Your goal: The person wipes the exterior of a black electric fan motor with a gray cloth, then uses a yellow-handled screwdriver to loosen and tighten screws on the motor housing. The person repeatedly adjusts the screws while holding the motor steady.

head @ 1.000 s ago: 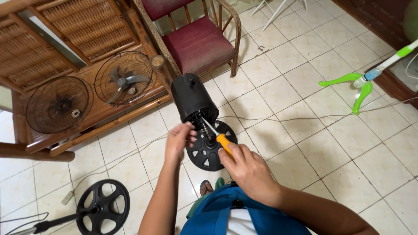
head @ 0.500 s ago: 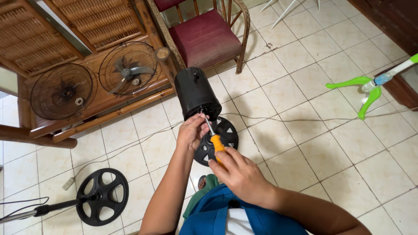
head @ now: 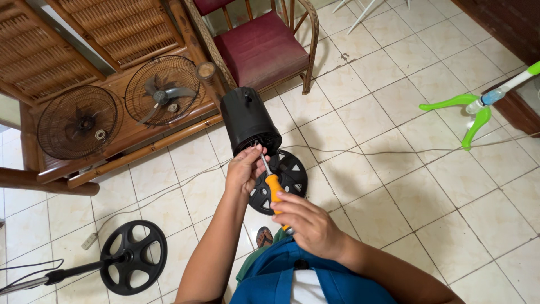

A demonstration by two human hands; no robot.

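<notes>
In the head view we look down on our two hands working over a tiled floor. Our left hand is closed around the lower rim of a black fan motor housing, its fingers curled against the open end and beside the screwdriver's shaft. Our right hand is wrapped around the orange-handled screwdriver, fingers pinched on the lower handle, with the metal shaft angled up into the housing's open end. The housing is tilted, with its closed end pointing away from us, and it is held above a black spoked round base that lies on the floor just below our hands.

To the left, two round fan grilles lean on a wooden bench. A chair with a dark red cushion stands beyond the housing. A second black spoked base on a pole lies at lower left, and a green and white stand sits at right. A thin cable runs across the tiles.
</notes>
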